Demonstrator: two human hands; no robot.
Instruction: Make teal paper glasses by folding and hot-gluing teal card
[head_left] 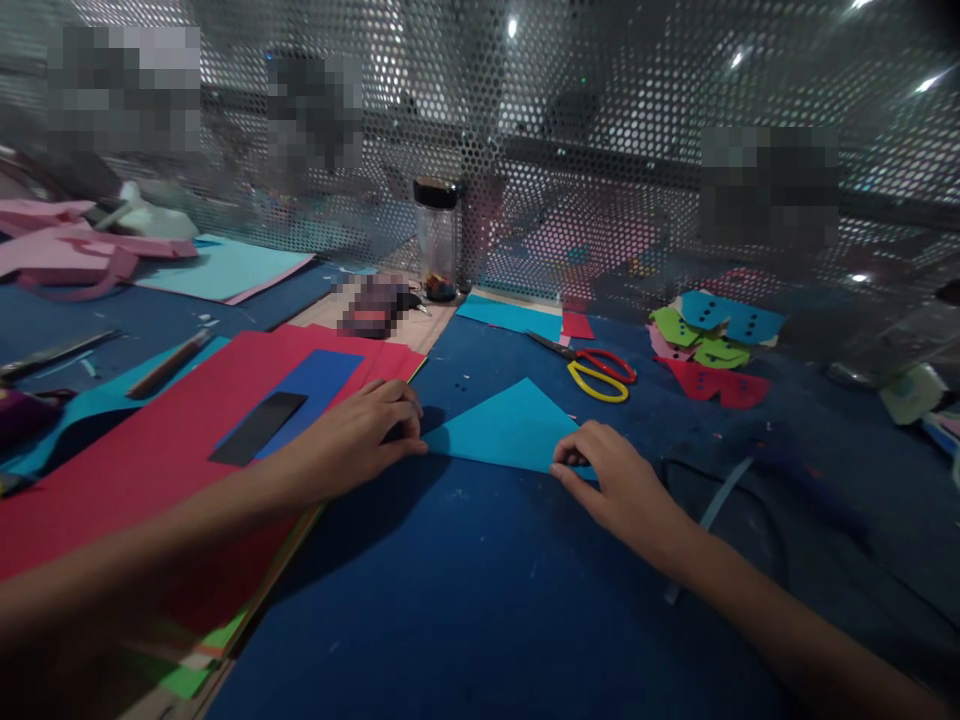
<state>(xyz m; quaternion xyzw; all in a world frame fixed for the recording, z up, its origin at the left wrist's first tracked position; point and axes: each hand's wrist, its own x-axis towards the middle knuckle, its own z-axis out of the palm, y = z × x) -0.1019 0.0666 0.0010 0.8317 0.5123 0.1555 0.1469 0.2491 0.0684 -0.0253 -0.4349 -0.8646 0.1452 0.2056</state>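
Observation:
A light-blue paper triangle [504, 425] lies on the dark blue table, its long side toward me and its point away. My left hand [382, 425] pinches the triangle's left corner between thumb and fingers. At the right end of the long side, my right hand [604, 465] grips the paper the same way, covering most of that corner. Just beyond the triangle rest scissors [589, 370] with one red and one yellow handle loop, blades pointing left. Red paper sheets [180, 430] lie under my left forearm, with a blue strip [330, 375] and a black strip [259, 428] on top.
A clear jar [437, 245] with a black lid stands by the perforated metal screen [337, 130]. Cut red, green and blue paper pieces [716, 385] lie at the back right. A dark glue gun [810, 480] with a cable sits right. Pink paper [82, 250] is far left.

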